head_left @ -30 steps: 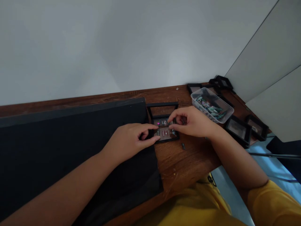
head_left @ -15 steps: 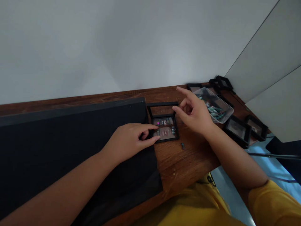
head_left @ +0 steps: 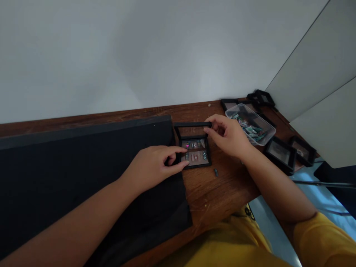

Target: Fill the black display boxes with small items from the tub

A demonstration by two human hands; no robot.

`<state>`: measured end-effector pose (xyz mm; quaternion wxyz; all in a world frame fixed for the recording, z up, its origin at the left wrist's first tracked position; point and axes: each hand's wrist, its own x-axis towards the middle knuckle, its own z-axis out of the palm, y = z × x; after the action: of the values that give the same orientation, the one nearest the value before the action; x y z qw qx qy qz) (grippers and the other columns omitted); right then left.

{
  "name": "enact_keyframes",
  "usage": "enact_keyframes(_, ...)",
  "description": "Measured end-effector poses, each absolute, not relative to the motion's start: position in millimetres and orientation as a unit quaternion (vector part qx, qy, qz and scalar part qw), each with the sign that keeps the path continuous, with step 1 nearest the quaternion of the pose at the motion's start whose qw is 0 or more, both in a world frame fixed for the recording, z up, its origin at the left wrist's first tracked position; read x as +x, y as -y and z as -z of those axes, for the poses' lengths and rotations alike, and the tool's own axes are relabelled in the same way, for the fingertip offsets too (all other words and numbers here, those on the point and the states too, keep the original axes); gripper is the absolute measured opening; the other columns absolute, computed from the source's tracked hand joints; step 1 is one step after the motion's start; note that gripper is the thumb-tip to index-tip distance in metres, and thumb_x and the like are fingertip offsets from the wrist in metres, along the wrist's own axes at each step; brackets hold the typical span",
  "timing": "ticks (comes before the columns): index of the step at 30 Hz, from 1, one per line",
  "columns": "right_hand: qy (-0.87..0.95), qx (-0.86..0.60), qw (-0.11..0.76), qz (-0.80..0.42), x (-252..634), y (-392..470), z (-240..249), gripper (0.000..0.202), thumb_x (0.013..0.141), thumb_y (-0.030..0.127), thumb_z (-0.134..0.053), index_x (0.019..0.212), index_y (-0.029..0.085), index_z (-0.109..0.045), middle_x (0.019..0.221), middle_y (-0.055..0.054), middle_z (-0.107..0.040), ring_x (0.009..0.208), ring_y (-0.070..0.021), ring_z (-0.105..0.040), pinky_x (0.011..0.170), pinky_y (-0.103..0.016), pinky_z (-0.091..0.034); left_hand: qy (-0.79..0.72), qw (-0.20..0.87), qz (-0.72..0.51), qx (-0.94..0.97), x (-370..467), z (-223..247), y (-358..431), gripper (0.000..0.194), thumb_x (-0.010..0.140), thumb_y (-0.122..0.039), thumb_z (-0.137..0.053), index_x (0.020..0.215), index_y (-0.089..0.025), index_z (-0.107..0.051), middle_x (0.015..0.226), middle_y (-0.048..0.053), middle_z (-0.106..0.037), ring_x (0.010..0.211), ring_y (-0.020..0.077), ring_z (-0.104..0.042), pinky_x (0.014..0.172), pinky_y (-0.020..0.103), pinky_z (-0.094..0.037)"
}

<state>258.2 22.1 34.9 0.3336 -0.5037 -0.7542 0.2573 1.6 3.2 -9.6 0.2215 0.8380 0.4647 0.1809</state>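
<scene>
A small black-framed case [head_left: 209, 160] sits on the wooden table with its lid [head_left: 191, 124] raised at the back. Two rows of small decorated pieces [head_left: 195, 157], looking like press-on nails, lie inside it. My left hand [head_left: 151, 165] holds the left side of the case, index finger and thumb reaching over its edge by the front row. At the lid's upper right corner, my right hand [head_left: 229, 135] closes thumb and index finger on the frame. One loose dark piece [head_left: 216, 172] rests on the wood just right of the case.
A clear plastic tub [head_left: 268, 137] of many similar pieces stands on the right. More black cases [head_left: 280, 151] lie around it. A black mat [head_left: 83, 178] covers the left part of the wooden table [head_left: 222, 193]. Behind rises a pale wall [head_left: 139, 55].
My right hand has come down and left, its raised index finger closing onto the lid's corner. The left hand keeps its place on the case.
</scene>
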Motion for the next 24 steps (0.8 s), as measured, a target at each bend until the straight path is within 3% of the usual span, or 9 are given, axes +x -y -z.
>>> enact_keyframes(11,0.78,-0.47,0.283,-0.301,263.1,-17.1,-46.9,0.013,0.095,0.03,-0.061,0.088,0.021,-0.055,0.072,0.005,-0.049,0.064,-0.0117,-0.044,0.063,-0.028,-0.033,-0.468,0.227,-0.181,0.835,1.1,10.5,-3.0,0.041,0.09,-0.058,-0.063,0.11,-0.028,-0.083,0.062,-0.005,-0.06,0.055,0.0129,-0.051,0.058,0.027,-0.039)
enact_keyframes(17,0.793,-0.439,0.279,-0.319,263.4,-11.8,-52.6,0.039,0.106,0.048,-0.052,0.079,0.02,-0.054,0.069,0.004,-0.049,0.066,-0.0117,-0.044,0.064,-0.028,-0.032,-0.465,0.223,-0.183,0.837,1.1,9.9,-2.7,0.039,0.09,-0.058,-0.064,0.109,-0.03,-0.083,0.062,-0.005,-0.06,0.055,0.0125,-0.05,0.058,0.026,-0.039)
enact_keyframes(24,0.801,-0.425,0.252,-0.338,261.6,-9.6,-50.9,0.039,0.1,0.052,-0.065,0.079,0.019,-0.059,0.065,0.005,-0.051,0.062,-0.0105,-0.045,0.062,-0.028,-0.031,-0.456,0.223,-0.201,0.838,-0.2,12.7,-3.0,0.037,0.089,-0.056,-0.065,0.106,-0.028,-0.083,0.061,-0.005,-0.059,0.054,0.0128,-0.05,0.056,0.026,-0.039)
